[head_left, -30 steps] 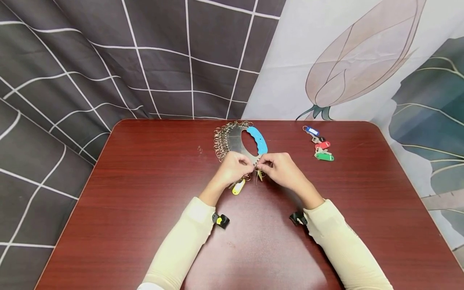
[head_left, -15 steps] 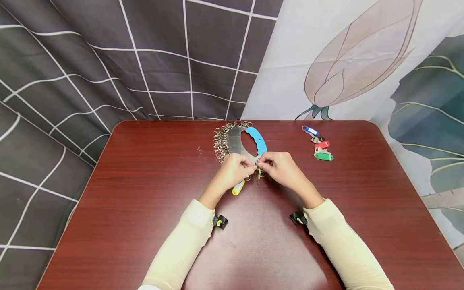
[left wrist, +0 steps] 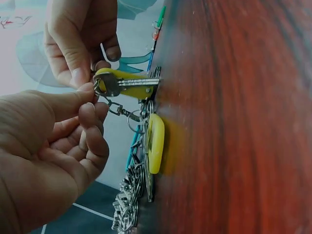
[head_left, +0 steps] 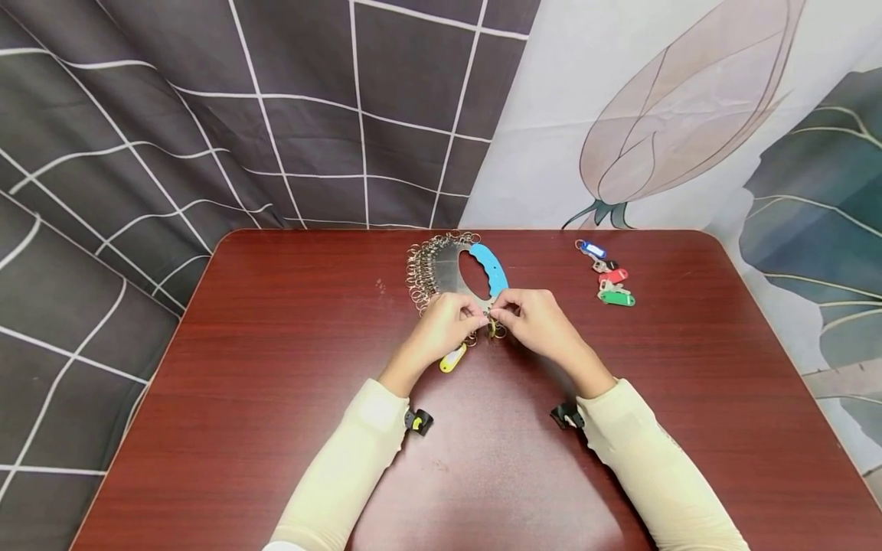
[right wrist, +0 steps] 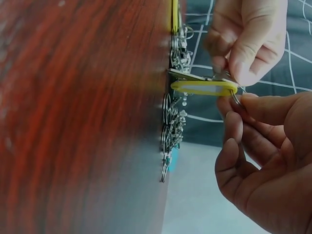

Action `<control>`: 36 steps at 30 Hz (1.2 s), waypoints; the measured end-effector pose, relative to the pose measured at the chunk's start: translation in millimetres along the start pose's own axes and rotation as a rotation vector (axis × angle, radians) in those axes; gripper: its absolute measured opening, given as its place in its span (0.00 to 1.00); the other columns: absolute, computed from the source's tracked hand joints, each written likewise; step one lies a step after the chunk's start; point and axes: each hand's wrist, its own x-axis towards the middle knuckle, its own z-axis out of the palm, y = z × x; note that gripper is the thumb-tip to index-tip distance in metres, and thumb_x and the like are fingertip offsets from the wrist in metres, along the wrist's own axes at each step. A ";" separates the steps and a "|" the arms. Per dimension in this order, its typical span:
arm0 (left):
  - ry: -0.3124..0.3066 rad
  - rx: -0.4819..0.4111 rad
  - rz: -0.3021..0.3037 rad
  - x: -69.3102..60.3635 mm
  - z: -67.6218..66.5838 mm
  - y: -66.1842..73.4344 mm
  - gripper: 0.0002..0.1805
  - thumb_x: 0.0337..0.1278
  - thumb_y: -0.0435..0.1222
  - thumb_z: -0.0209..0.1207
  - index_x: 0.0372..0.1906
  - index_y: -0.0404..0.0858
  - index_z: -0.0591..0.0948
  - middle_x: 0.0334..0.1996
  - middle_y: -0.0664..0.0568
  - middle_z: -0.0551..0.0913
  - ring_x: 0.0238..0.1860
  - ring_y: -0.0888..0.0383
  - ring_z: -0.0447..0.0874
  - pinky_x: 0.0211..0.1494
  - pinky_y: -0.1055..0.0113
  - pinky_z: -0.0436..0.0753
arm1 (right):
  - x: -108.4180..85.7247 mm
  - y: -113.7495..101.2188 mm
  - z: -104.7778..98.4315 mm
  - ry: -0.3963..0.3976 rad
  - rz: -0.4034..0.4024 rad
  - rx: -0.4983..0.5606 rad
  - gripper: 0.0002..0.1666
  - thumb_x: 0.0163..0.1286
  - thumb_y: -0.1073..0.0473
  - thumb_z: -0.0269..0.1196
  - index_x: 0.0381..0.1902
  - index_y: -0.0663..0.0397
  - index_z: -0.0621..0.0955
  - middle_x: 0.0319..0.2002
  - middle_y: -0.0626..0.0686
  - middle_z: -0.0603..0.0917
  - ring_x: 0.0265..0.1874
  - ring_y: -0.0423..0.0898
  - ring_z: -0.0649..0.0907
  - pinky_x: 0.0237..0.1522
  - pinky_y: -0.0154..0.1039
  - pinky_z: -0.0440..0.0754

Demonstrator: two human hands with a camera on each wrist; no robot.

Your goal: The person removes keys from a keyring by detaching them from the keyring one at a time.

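Observation:
My left hand [head_left: 448,325] and right hand [head_left: 534,321] meet fingertip to fingertip above the near end of a metal plate [head_left: 449,268] with a blue handle [head_left: 491,268]. Between them they pinch a small key ring [right wrist: 236,100]. A key [left wrist: 139,83] and a yellow key tag [right wrist: 204,87] hang from that ring, just over the table. Close under my left fingers a swivel clasp [left wrist: 117,108] is visible; whether it is joined to the ring is hidden. A second yellow tag [head_left: 452,357] lies below my left hand, beside the plate.
Many metal clasps and rings [head_left: 420,275] line the plate's left edge. Farther right on the table [head_left: 689,383] lie keys with a blue tag [head_left: 592,249], a black tag [head_left: 608,265], a red tag [head_left: 613,275] and a green tag [head_left: 617,298]. Curtains hang behind.
The hanging key and yellow tag have turned and now look shorter below the fingertips. My left hand has shifted very slightly; both hands keep their pinch.

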 end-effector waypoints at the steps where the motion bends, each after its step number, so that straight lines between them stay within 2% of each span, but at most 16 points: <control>1: -0.005 -0.007 0.009 -0.2 -0.4 -0.6 0.07 0.59 0.37 0.71 0.27 0.42 0.88 0.23 0.56 0.86 0.24 0.68 0.76 0.48 0.64 0.76 | 0.1 0.0 0.0 -0.001 0.005 0.000 0.07 0.69 0.62 0.70 0.29 0.49 0.87 0.24 0.46 0.84 0.24 0.42 0.75 0.31 0.38 0.74; 6: -0.019 -0.036 0.039 -0.1 -0.9 -3.3 0.06 0.58 0.33 0.71 0.27 0.41 0.88 0.27 0.54 0.87 0.26 0.65 0.79 0.37 0.72 0.79 | 0.9 -0.1 0.0 0.008 0.031 0.002 0.06 0.69 0.62 0.69 0.30 0.50 0.88 0.24 0.47 0.85 0.23 0.42 0.75 0.30 0.38 0.74; 9: -0.011 -0.030 0.045 0.2 -0.3 -4.3 0.05 0.58 0.33 0.71 0.27 0.41 0.88 0.29 0.53 0.88 0.28 0.63 0.81 0.35 0.74 0.79 | 1.0 -0.1 0.6 0.015 0.033 0.000 0.06 0.69 0.62 0.69 0.30 0.50 0.87 0.24 0.47 0.85 0.23 0.42 0.75 0.30 0.38 0.74; 16: 0.011 -0.046 -0.022 0.2 1.2 -3.2 0.07 0.59 0.37 0.72 0.27 0.41 0.88 0.24 0.54 0.86 0.24 0.66 0.77 0.33 0.73 0.76 | 0.8 -0.4 2.0 -0.026 -0.006 0.000 0.08 0.70 0.62 0.69 0.29 0.49 0.85 0.22 0.45 0.81 0.24 0.42 0.74 0.31 0.37 0.73; 19: 0.010 -0.049 -0.027 0.3 1.4 -2.8 0.09 0.59 0.37 0.72 0.25 0.41 0.87 0.22 0.55 0.85 0.23 0.67 0.75 0.33 0.73 0.75 | 0.3 -1.3 1.2 -0.061 -0.018 -0.010 0.07 0.70 0.61 0.69 0.30 0.50 0.84 0.21 0.45 0.79 0.23 0.41 0.74 0.30 0.36 0.73; 23: -0.023 -0.050 -0.006 -0.7 0.0 -1.3 0.09 0.59 0.37 0.71 0.24 0.41 0.86 0.21 0.55 0.84 0.22 0.67 0.74 0.32 0.73 0.75 | -0.5 -0.7 0.3 -0.074 -0.045 -0.030 0.07 0.69 0.60 0.70 0.29 0.49 0.84 0.21 0.44 0.78 0.22 0.39 0.74 0.29 0.35 0.73; 30: -0.073 -0.079 0.054 -1.2 -1.6 -1.5 0.06 0.59 0.32 0.69 0.27 0.38 0.85 0.24 0.52 0.84 0.25 0.66 0.77 0.32 0.76 0.77 | -0.1 -0.3 1.6 -0.005 -0.076 -0.038 0.11 0.66 0.62 0.72 0.25 0.49 0.82 0.19 0.44 0.79 0.22 0.40 0.74 0.29 0.36 0.73; 34: -0.064 -0.064 0.103 -1.6 -0.7 -3.4 0.06 0.59 0.30 0.69 0.27 0.38 0.86 0.29 0.51 0.86 0.28 0.64 0.80 0.34 0.76 0.79 | -0.4 -0.8 2.2 0.014 -0.060 -0.053 0.11 0.67 0.62 0.72 0.25 0.49 0.83 0.20 0.45 0.80 0.22 0.41 0.74 0.29 0.37 0.72; 36: -0.047 -0.038 0.102 -1.6 0.5 -3.7 0.06 0.60 0.32 0.70 0.28 0.39 0.87 0.30 0.52 0.87 0.29 0.63 0.81 0.36 0.75 0.79 | -0.7 -1.1 2.1 0.010 -0.054 -0.049 0.10 0.67 0.62 0.71 0.25 0.49 0.83 0.21 0.46 0.80 0.23 0.41 0.74 0.29 0.37 0.73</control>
